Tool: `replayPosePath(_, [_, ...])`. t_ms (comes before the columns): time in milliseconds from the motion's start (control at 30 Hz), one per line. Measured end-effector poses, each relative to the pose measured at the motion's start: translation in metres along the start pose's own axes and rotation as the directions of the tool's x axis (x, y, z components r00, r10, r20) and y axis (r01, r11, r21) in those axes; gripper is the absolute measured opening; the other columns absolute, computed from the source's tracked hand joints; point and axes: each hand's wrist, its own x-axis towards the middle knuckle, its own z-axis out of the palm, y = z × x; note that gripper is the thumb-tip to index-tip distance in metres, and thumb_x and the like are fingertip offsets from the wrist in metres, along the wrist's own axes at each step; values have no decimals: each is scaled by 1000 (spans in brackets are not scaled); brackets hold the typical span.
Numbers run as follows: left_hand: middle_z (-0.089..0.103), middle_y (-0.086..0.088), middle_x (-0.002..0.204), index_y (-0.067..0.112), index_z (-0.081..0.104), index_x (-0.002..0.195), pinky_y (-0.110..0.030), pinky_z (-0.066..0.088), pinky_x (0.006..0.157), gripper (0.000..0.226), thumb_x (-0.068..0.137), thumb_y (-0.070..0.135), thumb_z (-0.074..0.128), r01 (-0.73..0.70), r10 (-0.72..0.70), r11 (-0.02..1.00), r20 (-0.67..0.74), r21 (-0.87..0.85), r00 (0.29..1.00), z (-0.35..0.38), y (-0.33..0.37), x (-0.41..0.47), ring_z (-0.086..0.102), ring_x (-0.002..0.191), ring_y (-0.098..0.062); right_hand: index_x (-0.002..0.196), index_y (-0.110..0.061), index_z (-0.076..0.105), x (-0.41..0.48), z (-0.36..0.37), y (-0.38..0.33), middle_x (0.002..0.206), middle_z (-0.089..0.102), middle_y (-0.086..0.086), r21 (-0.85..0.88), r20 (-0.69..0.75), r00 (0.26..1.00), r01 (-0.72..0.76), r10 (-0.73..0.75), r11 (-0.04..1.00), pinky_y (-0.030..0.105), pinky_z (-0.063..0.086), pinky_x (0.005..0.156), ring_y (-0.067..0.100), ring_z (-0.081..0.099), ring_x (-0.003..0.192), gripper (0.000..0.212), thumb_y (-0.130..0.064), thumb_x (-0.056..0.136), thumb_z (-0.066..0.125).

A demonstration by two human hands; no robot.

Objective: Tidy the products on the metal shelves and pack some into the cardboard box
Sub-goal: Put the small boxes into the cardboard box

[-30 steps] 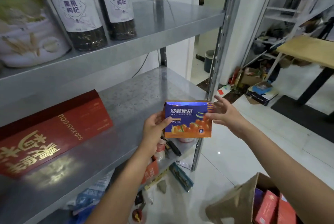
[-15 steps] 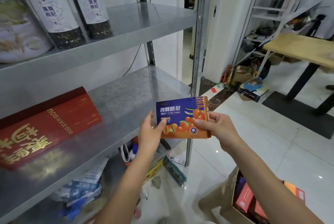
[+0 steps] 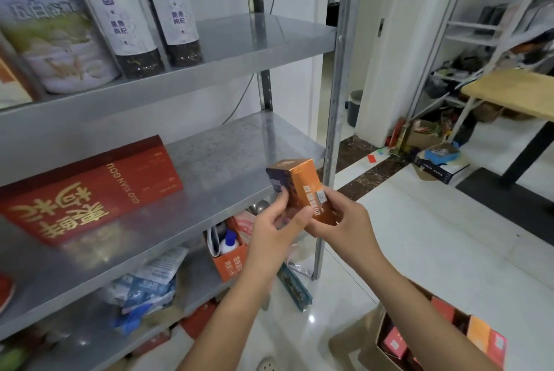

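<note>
Print on the shelf goods

The red box (image 3: 90,190) carries "GUO XIAN GOU" in gold capitals beside large gold Chinese characters, upside down from here. The left bottle (image 3: 120,20) and right bottle (image 3: 177,14) each have a pale label reading 黑果枸杞 under a small purple logo. The tin (image 3: 54,38) has a top line that seems to begin 五白, the rest blurred. The orange box (image 3: 305,187) shows white 沙棘原浆 along its side, partly covered.
</note>
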Motion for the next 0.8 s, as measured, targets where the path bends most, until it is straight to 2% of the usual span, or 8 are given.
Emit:
replayPosePath(67, [72, 7, 115, 21, 58, 132, -24, 53, 89, 47, 86, 19, 69, -38, 37, 999, -68, -20, 997, 2, 0, -8, 66, 110, -11, 113, -44, 60, -7, 1, -5, 106, 70, -13, 40, 72, 997, 11, -14, 999, 12, 50, 79, 0, 65, 96, 48, -15, 79, 78])
replayPosePath(133, [74, 10, 108, 19, 60, 128, -21, 54, 84, 43, 87, 10, 68, -74, 70, 997, -135, -23, 988, 3, 1, -15, 68, 106, -9, 125, -40, 57, -14, 0, -5, 114, 68, -12, 64, 141, 990, 8, -17, 998, 14, 50, 86, -1, 64, 104, 56, -12, 80, 77])
replayPosePath(233, [76, 7, 100, 13, 66, 120, -18, 54, 74, 35, 86, 2, 67, -110, 106, 994, -194, -14, 975, 4, 3, -25, 70, 97, -9, 142, -34, 43, -26, 2, -8, 122, 59, -32, 28, 230, 973, 5, -11, 1000, 12, 45, 95, -11, 55, 114, 78, -9, 77, 79])
replayPosePath(300, [76, 4, 96, 12, 68, 114, -20, 55, 72, 29, 87, 2, 67, -125, 126, 992, -238, 22, 963, 3, 3, -32, 71, 93, -11, 147, -28, 37, -35, 7, -10, 128, 55, -32, 44, 266, 964, -15, 3, 999, 12, 44, 96, -12, 52, 118, 85, -7, 76, 79])
replayPosePath(367, [76, 2, 96, 12, 68, 111, -20, 55, 74, 27, 87, 1, 68, -143, 150, 989, -269, 46, 952, 0, 3, -38, 71, 92, -11, 150, -26, 34, -41, 12, -14, 138, 54, -17, 54, 276, 961, -26, 10, 998, 11, 44, 96, -7, 51, 121, 86, -8, 78, 77])
replayPosePath(433, [75, -3, 99, 10, 67, 113, -22, 56, 77, 28, 87, 0, 67, -151, 162, 987, -283, 58, 945, -5, 5, -41, 71, 93, -13, 150, -28, 32, -44, 17, -19, 141, 51, -14, 28, 273, 962, -14, 6, 1000, 8, 42, 95, -7, 49, 124, 84, -12, 81, 76])
replayPosePath(633, [75, 3, 86, 12, 66, 105, -20, 55, 68, 23, 85, 1, 69, -159, 158, 987, -263, 18, 952, -31, 20, -41, 71, 79, -6, 150, -39, 28, -45, 46, -34, 150, 38, -19, 35, 265, 964, 20, -28, 999, 30, 43, 108, -3, 37, 135, 81, -23, 79, 65])
replayPosePath(800, [74, 0, 89, 15, 66, 101, -26, 59, 72, 19, 87, 3, 68, -152, 164, 986, -294, 64, 942, -71, 33, -44, 70, 81, -11, 145, -38, 39, -35, 67, -44, 143, 48, -16, 136, 297, 954, -7, -34, 991, 12, 45, 93, -6, 47, 126, 68, -7, 90, 65])
